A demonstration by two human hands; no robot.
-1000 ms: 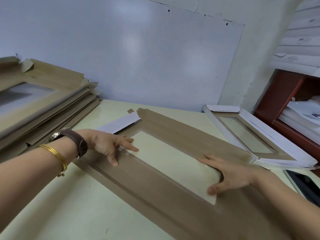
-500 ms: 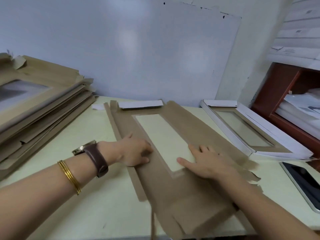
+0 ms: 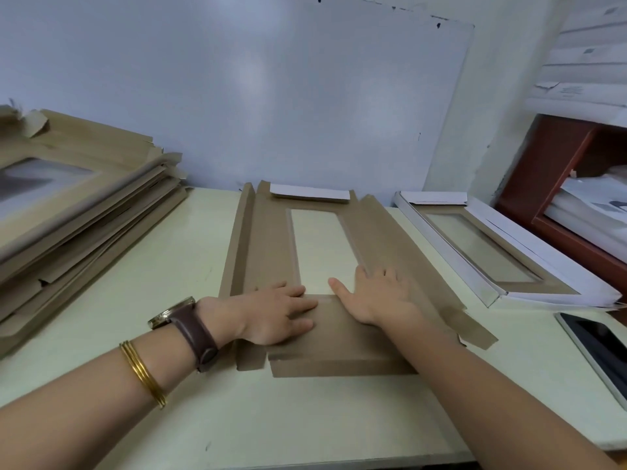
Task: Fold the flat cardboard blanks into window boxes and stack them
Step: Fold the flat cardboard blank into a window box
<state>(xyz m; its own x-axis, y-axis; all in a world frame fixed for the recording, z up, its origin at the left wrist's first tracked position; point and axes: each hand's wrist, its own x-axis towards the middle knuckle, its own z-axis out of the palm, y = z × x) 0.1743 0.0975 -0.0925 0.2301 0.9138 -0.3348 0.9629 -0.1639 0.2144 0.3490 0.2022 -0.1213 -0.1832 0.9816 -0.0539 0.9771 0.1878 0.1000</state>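
**A:** What's on the far left?

**B:** A stack of flat blanks, brown and piled unevenly on the counter. The top one shows its clear pane.

**A:** And the left hand?

**B:** The left hand lies palm down on the cardboard blank in the middle of the counter, at the near left corner of its window. Its grip is spread flat, fingers straight, pinching nothing. A brown-strapped wristwatch and gold bangles sit on that arm.

**A:** How does the blank lie?

**B:** It lies lengthwise, pointing away from the person, brown side up. Its long left panel is tilted up along a crease, and the middle lies flat. A white flap is folded over at the far end, near the whiteboard behind.

**A:** The right hand?

**B:** The right hand presses down on the blank just right of the window's near end. Its thumb reaches toward the left hand, though the two are apart. That grip is spread as well, fingers straight, holding nothing.

**A:** Further right?

**B:** A folded window box, white outside with brown round its pane, lies on the counter apart from the blank. Near it, toward the front edge, is a dark-screened tablet. A red-brown shelf holding papers stands at the far right.
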